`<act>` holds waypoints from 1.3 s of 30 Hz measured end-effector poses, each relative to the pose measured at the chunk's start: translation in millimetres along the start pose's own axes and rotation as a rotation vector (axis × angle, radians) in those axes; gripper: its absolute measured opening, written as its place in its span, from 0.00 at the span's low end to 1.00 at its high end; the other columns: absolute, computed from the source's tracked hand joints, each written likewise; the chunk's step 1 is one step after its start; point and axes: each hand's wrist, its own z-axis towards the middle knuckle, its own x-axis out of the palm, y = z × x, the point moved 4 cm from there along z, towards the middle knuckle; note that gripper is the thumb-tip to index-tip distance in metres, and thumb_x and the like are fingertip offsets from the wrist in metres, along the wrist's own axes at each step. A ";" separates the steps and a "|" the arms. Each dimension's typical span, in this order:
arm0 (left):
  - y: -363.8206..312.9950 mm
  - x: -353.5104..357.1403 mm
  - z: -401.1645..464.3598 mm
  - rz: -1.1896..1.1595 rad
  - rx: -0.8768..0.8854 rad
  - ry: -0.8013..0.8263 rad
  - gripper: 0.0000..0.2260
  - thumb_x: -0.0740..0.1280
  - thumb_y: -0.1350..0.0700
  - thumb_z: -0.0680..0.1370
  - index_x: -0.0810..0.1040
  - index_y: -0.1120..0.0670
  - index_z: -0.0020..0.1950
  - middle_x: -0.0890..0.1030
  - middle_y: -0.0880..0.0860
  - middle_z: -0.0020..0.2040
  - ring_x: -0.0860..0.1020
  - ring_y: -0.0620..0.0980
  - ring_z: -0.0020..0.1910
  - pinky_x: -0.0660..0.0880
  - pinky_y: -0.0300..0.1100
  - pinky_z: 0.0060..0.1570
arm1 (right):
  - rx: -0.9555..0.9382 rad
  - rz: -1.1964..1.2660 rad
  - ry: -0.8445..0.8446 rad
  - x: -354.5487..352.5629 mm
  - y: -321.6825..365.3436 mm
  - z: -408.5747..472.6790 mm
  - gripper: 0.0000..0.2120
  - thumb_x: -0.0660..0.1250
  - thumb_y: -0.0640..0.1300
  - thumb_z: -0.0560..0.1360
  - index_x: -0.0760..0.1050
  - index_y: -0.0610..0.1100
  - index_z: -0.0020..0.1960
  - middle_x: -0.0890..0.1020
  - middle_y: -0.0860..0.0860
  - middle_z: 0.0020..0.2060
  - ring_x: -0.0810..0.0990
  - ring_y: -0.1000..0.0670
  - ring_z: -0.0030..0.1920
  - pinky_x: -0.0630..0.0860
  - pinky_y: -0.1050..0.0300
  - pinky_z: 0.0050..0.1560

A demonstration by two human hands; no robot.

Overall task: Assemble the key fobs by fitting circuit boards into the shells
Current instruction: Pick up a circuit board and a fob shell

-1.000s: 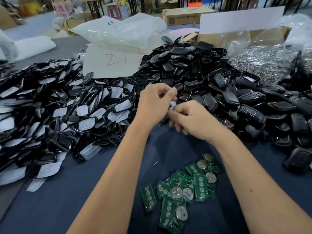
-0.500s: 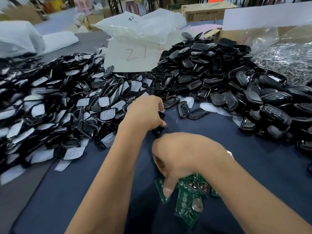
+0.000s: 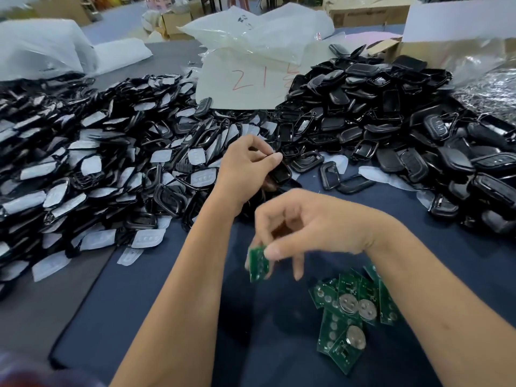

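Head view: my right hand pinches a green circuit board by its top edge, so its long axis hangs roughly straight down. My left hand grips a black shell farther from me, beyond the board and a little to the right, the two well apart. I judge the board must travel up and away to meet the shell, and nothing lies between them but dark mat. Spare boards lie under my right wrist. Heaps of shells and of frames with white pads flank my left hand.
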 end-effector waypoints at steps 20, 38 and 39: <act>5.9 70.1 -5.6 -0.314 -0.245 0.019 0.04 0.67 0.66 0.80 0.76 0.59 0.47 0.77 0.57 0.44 0.84 0.53 0.29 0.86 0.50 0.45 | -0.245 0.284 -1.443 -85.4 -60.1 -55.4 0.08 0.72 0.29 0.77 0.81 0.40 0.52 0.86 0.49 0.35 0.89 0.44 0.40 0.84 0.58 0.43; 3.8 68.4 -8.1 -0.309 -0.235 -0.030 0.04 0.68 0.67 0.79 0.76 0.60 0.46 0.77 0.58 0.47 0.85 0.50 0.32 0.85 0.49 0.47 | -0.028 -0.084 -1.399 -81.7 -59.0 -49.5 0.04 0.74 0.35 0.77 0.82 0.43 0.46 0.85 0.45 0.32 0.85 0.45 0.28 0.80 0.54 0.30; 3.7 68.6 -8.5 -0.314 -0.231 -0.028 0.04 0.68 0.67 0.79 0.76 0.60 0.46 0.77 0.57 0.46 0.85 0.49 0.32 0.85 0.49 0.47 | -0.017 -0.090 -1.410 -81.4 -59.1 -49.7 0.04 0.74 0.36 0.77 0.82 0.43 0.46 0.85 0.46 0.32 0.84 0.45 0.27 0.80 0.54 0.29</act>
